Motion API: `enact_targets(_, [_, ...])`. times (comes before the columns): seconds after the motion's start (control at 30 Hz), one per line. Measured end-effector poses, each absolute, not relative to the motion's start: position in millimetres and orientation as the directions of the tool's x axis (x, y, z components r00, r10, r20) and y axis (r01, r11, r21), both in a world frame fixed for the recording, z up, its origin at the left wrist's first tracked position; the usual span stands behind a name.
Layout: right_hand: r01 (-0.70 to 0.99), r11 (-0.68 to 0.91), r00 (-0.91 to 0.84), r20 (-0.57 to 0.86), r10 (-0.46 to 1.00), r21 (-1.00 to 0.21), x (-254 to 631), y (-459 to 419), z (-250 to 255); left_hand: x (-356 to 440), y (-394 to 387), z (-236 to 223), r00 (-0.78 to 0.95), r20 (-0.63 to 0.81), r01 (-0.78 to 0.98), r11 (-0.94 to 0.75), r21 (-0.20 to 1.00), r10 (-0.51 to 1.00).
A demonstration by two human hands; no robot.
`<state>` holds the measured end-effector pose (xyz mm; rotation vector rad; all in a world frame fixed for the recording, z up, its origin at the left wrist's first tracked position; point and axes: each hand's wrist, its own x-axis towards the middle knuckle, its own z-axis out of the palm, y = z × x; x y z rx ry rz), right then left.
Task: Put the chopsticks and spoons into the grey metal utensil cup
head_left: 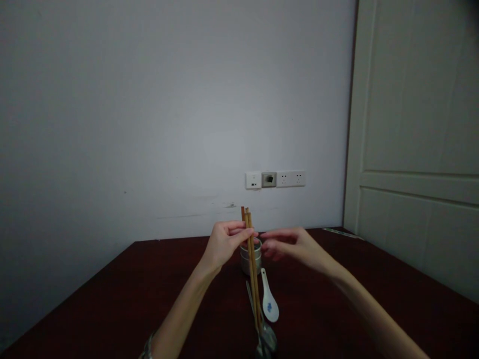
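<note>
Several wooden chopsticks (253,279) are pinched near their upper ends by my left hand (229,240), in front of a metal canister (245,262). They slant down toward me, and their lower ends overlap metal spoons (268,336) at the bottom of the view. To the right of the canister is my right hand (295,245), its fingers stretched toward the chopsticks and apart from each other, with nothing visible in them. A white soup spoon (271,305) with a blue pattern lies right of the chopsticks. The canister's front is partly hidden by the chopsticks and fingers.
The dark red table (179,299) runs back to a pale wall (187,124) with a row of sockets (291,178). A flat strip (342,233) lies at the far right edge. A light panelled door (415,124) stands on the right.
</note>
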<state>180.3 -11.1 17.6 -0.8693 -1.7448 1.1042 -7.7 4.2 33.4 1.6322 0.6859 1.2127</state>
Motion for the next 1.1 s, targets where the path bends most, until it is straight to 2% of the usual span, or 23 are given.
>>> enact_targets(0.17, [0.172,0.575,-0.130,0.560,0.818,-0.800,189,-19,51,-8,-5,38,0.369,0.384,-0.095,-0.377,0.921,0.846])
enact_targets(0.33, [0.261,0.712,-0.119,0.710,0.694,-0.652,162,-22,55,-5,-11,37,0.410,0.409,-0.080,-0.414,0.907,0.815])
enact_targets(0.77, [0.269,0.796,-0.141,0.796,0.589,-0.541,150,-12,44,-4,-4,31,0.437,0.453,-0.028,-0.492,0.870,0.777])
enact_targets(1.1, [0.223,0.782,-0.102,0.784,0.612,-0.582,150,-7,40,0,-6,31,0.442,0.430,-0.080,-0.443,0.893,0.787])
